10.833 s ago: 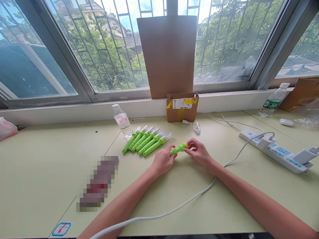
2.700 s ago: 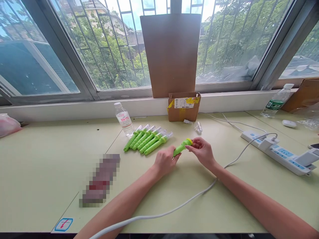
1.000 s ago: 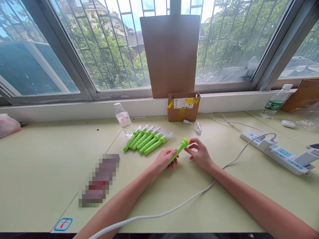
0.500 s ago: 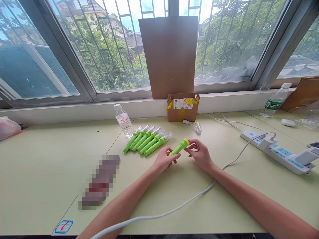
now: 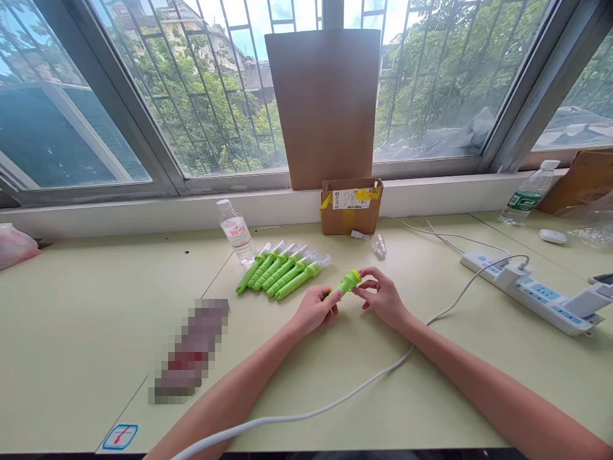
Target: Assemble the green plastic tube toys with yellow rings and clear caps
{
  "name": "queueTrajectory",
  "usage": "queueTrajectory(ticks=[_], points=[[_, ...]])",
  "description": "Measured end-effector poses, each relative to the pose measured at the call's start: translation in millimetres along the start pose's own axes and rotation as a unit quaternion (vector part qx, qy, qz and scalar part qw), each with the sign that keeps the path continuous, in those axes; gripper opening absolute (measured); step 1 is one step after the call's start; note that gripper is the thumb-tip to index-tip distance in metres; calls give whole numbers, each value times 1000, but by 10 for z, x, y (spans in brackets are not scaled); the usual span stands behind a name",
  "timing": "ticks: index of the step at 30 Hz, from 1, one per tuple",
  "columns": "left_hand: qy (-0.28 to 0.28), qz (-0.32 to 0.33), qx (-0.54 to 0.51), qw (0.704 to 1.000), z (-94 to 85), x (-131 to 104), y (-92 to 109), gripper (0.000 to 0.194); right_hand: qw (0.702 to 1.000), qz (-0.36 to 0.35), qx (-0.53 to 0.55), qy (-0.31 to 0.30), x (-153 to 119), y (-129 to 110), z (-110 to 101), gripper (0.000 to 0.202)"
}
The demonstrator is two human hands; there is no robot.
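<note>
My left hand (image 5: 311,311) is closed around the lower part of a green torch-shaped tube (image 5: 345,283), which slants up to the right above the table. At its upper end is a yellow ring (image 5: 355,275). My right hand (image 5: 385,300) pinches at this end with thumb and fingertips; the exact contact is partly hidden. Left of my hands, several like green tubes (image 5: 292,279) with clear caps lie side by side in a slanted row. A loose clear cap (image 5: 378,246) and a small whitish piece (image 5: 359,235) lie beyond my hands.
A small cardboard box (image 5: 352,220) stands by the sill. Water bottles stand at left (image 5: 237,233) and far right (image 5: 529,195). A white cable (image 5: 335,404) runs under my right forearm near a power strip (image 5: 536,292). A blurred dark object (image 5: 191,351) lies at left.
Both hands stay on the green tube, which has shifted very slightly left with them. My right fingers have changed position a little at the yellow end.
</note>
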State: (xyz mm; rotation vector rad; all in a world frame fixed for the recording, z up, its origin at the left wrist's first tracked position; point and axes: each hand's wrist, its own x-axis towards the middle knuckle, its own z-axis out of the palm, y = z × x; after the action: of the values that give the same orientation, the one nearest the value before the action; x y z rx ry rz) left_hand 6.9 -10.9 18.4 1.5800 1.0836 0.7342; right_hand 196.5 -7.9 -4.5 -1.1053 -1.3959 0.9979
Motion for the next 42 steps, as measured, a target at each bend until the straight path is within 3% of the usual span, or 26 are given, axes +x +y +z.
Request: queueTrajectory(ticks=[9, 15, 19, 24, 34, 42], points=[[-36, -21, -4, 999, -49, -2, 20, 46, 1000, -17, 19, -2, 16, 36, -6, 31], [23, -42, 16, 999, -61, -12, 69, 41, 999, -43, 7, 7, 11, 54, 11, 31], [28, -53, -13, 998, -46, -11, 63, 40, 998, -54, -2, 12, 6, 69, 24, 30], [39, -54, -44, 997, -10, -7, 47, 41, 999, -40, -3, 9, 5, 71, 10, 30], [71, -19, 19, 997, 50, -6, -11, 37, 1000, 2, 11, -13, 21, 18, -21, 30], [33, -35, -38, 998, -3, 16, 4, 39, 999, -28, -20, -27, 18, -7, -4, 38]])
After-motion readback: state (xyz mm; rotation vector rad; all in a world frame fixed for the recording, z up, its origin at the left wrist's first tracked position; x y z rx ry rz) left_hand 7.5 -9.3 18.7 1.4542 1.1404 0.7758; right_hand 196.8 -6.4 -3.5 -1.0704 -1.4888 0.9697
